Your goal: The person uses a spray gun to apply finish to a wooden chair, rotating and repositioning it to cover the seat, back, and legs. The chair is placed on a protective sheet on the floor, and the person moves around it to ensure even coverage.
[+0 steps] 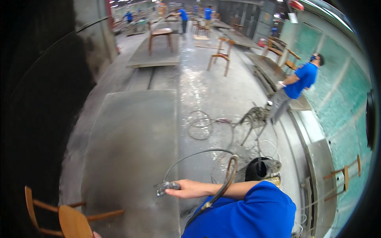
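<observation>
My right hand [187, 189] is closed around a metal spray gun [168, 187], above the right edge of a flat grey platform [131, 139]. From the gun a thin hose [198, 152] curves up and back to the right, and a thicker hose [229, 178] loops over my forearm. At the lower left a wooden chair [74, 223] lies tipped, its legs pointing sideways over the platform. Only a sliver of my left hand [96, 235] shows, at the edge of the chair's rounded panel; its fingers seem closed on it.
A dark round bucket [254, 169] stands by my right elbow, with tangled hoses [200, 126] on the floor beyond. To the right, a person in a blue shirt [303, 81] stands by a long platform with chairs. Another chair [160, 33] stands on the platform ahead.
</observation>
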`<action>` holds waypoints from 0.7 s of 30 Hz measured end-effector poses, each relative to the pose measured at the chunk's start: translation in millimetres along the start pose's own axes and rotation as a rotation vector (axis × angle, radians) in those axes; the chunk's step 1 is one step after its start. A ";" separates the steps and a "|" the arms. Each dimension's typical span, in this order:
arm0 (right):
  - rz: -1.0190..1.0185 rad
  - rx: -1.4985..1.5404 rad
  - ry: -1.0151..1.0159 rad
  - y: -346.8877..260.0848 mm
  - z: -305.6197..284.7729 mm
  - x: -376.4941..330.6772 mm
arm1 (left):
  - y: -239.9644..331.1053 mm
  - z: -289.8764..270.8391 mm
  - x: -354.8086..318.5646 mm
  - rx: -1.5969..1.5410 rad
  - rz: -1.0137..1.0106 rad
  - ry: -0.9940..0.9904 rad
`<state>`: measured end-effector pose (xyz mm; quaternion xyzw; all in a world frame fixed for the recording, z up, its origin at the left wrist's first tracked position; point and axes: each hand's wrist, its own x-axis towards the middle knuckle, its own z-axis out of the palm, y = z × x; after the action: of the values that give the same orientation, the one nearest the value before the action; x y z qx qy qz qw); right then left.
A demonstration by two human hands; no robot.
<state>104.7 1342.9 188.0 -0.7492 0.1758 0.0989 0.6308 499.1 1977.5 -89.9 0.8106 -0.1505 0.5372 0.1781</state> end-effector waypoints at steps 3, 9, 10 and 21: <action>0.062 -0.022 -0.056 10.1 -7.9 -2.3 | 11.2 -3.2 1.7 0.661 0.474 -0.134; 0.025 -0.108 -0.232 -16.4 -27.8 19.3 | 173.2 -44.4 9.1 2.485 1.758 -0.320; 0.071 -0.079 -0.290 -24.0 -33.1 25.6 | 216.6 -52.1 -0.1 2.635 2.341 -0.468; 0.052 -0.109 -0.601 -28.7 -83.2 50.4 | 542.6 -122.0 70.3 1.485 4.071 0.925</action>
<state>156.1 1258.5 210.8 -0.7145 -0.0053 0.3415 0.6106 189.7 1545.1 87.9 0.6395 0.3312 0.0165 0.6936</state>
